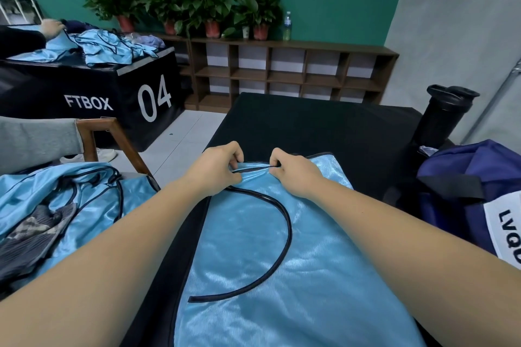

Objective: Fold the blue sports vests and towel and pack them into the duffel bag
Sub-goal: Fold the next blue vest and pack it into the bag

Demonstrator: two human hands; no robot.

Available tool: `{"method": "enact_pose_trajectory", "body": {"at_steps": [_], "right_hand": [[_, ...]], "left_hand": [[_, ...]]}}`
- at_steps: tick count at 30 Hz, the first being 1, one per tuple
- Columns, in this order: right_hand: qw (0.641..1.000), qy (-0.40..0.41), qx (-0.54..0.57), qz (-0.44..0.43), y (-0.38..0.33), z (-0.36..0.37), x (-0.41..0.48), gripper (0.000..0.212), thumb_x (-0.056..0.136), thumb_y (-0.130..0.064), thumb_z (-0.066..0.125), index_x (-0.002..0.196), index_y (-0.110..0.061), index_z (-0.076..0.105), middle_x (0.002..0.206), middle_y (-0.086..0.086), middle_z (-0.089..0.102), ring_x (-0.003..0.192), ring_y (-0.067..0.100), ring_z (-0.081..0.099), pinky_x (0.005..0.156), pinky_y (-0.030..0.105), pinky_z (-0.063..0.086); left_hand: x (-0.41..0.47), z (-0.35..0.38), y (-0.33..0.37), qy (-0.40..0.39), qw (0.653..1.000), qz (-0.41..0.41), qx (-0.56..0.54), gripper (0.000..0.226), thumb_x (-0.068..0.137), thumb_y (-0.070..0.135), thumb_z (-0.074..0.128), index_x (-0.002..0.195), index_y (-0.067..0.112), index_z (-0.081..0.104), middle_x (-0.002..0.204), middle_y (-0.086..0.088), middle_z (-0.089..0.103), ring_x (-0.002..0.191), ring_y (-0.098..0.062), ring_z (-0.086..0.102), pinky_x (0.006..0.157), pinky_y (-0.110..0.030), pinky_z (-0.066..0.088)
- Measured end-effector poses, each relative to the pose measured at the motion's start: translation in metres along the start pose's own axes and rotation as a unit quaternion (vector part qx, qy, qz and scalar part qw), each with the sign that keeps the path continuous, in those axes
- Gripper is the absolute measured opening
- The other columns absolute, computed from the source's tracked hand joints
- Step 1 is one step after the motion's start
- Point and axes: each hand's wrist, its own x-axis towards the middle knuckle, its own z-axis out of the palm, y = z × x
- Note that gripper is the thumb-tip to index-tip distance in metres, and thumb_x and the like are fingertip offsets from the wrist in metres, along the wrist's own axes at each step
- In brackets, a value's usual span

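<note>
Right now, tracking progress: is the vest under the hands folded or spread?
Spread: the vest lies flat, no fold visible; left hand and right hand pinch its far edge.

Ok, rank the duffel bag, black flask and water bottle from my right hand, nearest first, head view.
1. duffel bag, just right of the right hand.
2. black flask, behind the bag.
3. water bottle, on the far shelf.

**What the Edges and Folds Kept Back**

The duffel bag (456,177) ran off the right edge, its white label (504,229) cut after "LVQ". The vest (282,262) continued past the bottom edge. Fingertips of the left hand (217,166) and right hand (296,173) curled out of sight at its trim. The far bottle (287,26) bore print too small to read.
</note>
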Motion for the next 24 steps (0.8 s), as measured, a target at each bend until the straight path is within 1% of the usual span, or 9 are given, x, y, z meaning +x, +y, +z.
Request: {"method": "enact_pose_trajectory", "body": {"at_steps": [2,5,8,10,15,17,19,21,24], "right_hand": [[1.000,0.007,0.001,0.010,-0.002,0.000,0.000,0.015,0.111,-0.035,0.045,0.096,-0.030,0.045,0.075,-0.004,0.058,0.070,0.018,0.049,0.059,0.038,0.038],[1.000,0.000,0.014,0.025,-0.001,-0.001,0.001,0.007,0.109,-0.036,0.048,0.107,-0.031,0.043,0.079,0.000,0.059,0.069,0.020,0.052,0.059,0.037,0.038],[1.000,-0.004,0.003,0.030,-0.002,0.000,0.000,0.022,0.106,-0.038,0.052,0.121,-0.034,0.036,0.084,0.004,0.060,0.070,0.022,0.058,0.058,0.037,0.040],[1.000,-0.001,-0.004,0.030,-0.004,0.001,-0.002,0.033,0.106,-0.037,0.053,0.133,-0.036,0.033,0.080,0.004,0.059,0.069,0.022,0.059,0.057,0.037,0.041],[1.000,-0.016,-0.002,0.015,-0.005,-0.001,-0.008,0.047,0.107,-0.034,0.053,0.146,-0.037,0.025,0.070,0.005,0.058,0.064,0.023,0.057,0.058,0.040,0.045],[0.999,-0.039,0.018,0.005,-0.005,-0.006,-0.013,0.052,0.107,-0.031,0.054,0.149,-0.036,0.025,0.076,0.010,0.061,0.068,0.024,0.059,0.066,0.044,0.051],[0.996,-0.062,0.059,0.000,-0.007,-0.015,-0.021,0.053,0.106,-0.029,0.055,0.151,-0.035,0.027,0.084,0.010,0.063,0.073,0.022,0.060,0.074,0.044,0.055],[0.994,-0.079,0.080,-0.001,-0.007,-0.026,-0.032,0.047,0.106,-0.029,0.055,0.148,-0.033,0.034,0.096,0.003,0.064,0.080,0.018,0.061,0.079,0.039,0.055],[0.994,-0.084,0.071,-0.010,-0.009,-0.041,-0.060,0.039,0.106,-0.030,0.056,0.142,-0.031,0.042,0.108,0.001,0.066,0.093,0.020,0.065,0.086,0.038,0.056]], "left_hand": [[0.001,-0.001,-0.001,0.013,1.000,-0.008,-0.003,0.030,0.087,0.012,0.074,0.104,0.025,0.054,0.093,0.007,0.066,0.081,-0.020,0.063,0.067,-0.036,0.055],[0.002,0.002,-0.004,0.069,0.997,-0.036,0.015,0.028,0.090,0.004,0.063,0.105,0.021,0.048,0.090,0.001,0.067,0.080,-0.024,0.064,0.069,-0.045,0.057],[0.003,0.007,-0.007,0.098,0.990,-0.087,0.044,0.029,0.093,0.005,0.059,0.111,0.021,0.044,0.085,-0.003,0.069,0.077,-0.027,0.064,0.063,-0.045,0.056],[0.003,0.010,-0.010,0.115,0.985,-0.117,0.047,0.029,0.094,0.005,0.056,0.113,0.022,0.043,0.085,-0.005,0.070,0.077,-0.028,0.064,0.061,-0.044,0.055],[-0.003,0.007,-0.018,0.144,0.977,-0.156,0.017,0.030,0.090,-0.001,0.056,0.110,0.019,0.047,0.087,-0.005,0.069,0.084,-0.029,0.063,0.072,-0.050,0.058],[-0.006,0.003,-0.019,0.139,0.978,-0.155,0.023,0.028,0.091,-0.001,0.056,0.110,0.018,0.049,0.088,-0.004,0.069,0.087,-0.029,0.062,0.074,-0.049,0.057],[-0.007,-0.004,-0.017,0.144,0.978,-0.148,0.028,0.022,0.095,0.005,0.056,0.111,0.017,0.051,0.088,-0.003,0.069,0.087,-0.028,0.062,0.070,-0.045,0.054],[-0.010,-0.011,-0.011,0.146,0.980,-0.131,0.035,0.018,0.097,0.009,0.057,0.112,0.018,0.053,0.088,-0.001,0.069,0.087,-0.026,0.062,0.068,-0.042,0.053],[-0.021,-0.020,0.004,0.123,0.987,-0.088,0.048,0.013,0.095,0.014,0.061,0.104,0.022,0.057,0.085,0.005,0.067,0.084,-0.022,0.063,0.074,-0.045,0.058]]}}
